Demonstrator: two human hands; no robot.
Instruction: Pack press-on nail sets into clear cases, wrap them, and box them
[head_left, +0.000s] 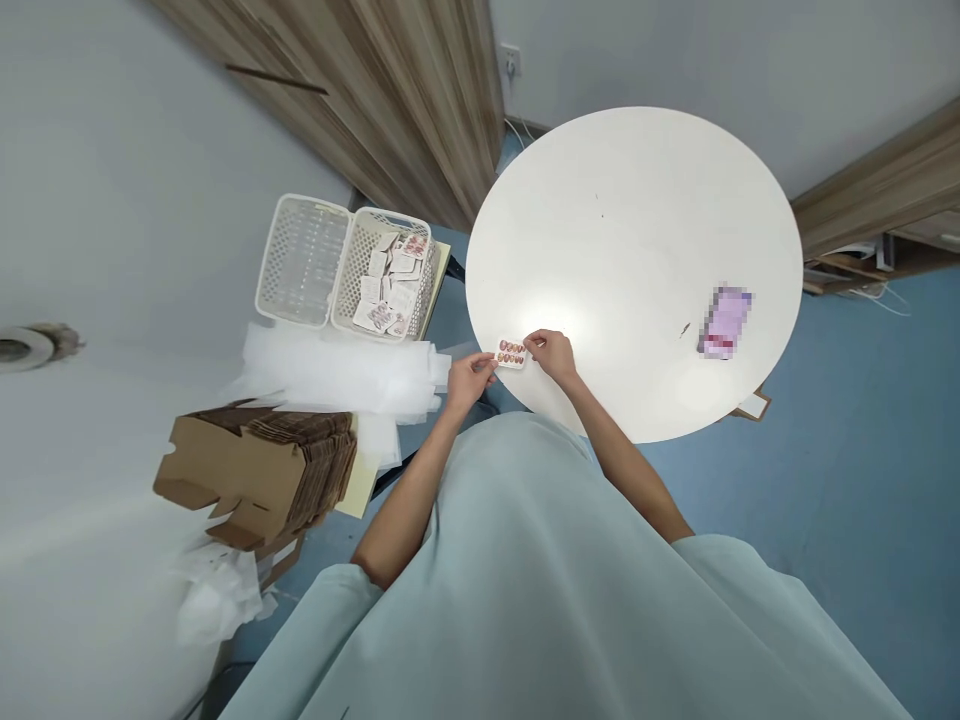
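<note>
A small white card of press-on nails [511, 353], with two rows of glossy red and amber pieces, is held level at the near left edge of the round white table [637, 240]. My left hand [469, 380] pinches its left edge between thumb and fingers. At the card's upper right corner, the thumb and fingertips of my right hand [553, 354] close on the edge. The card's underside is hidden.
Left of the table stands an open white basket [345, 275] of printed cards. Nearer are translucent white sleeves [337, 370] and flattened brown cardboard boxes [247, 475]. A blurred-out purple item [726, 322] and a small dark object [685, 330] lie on the table's right side.
</note>
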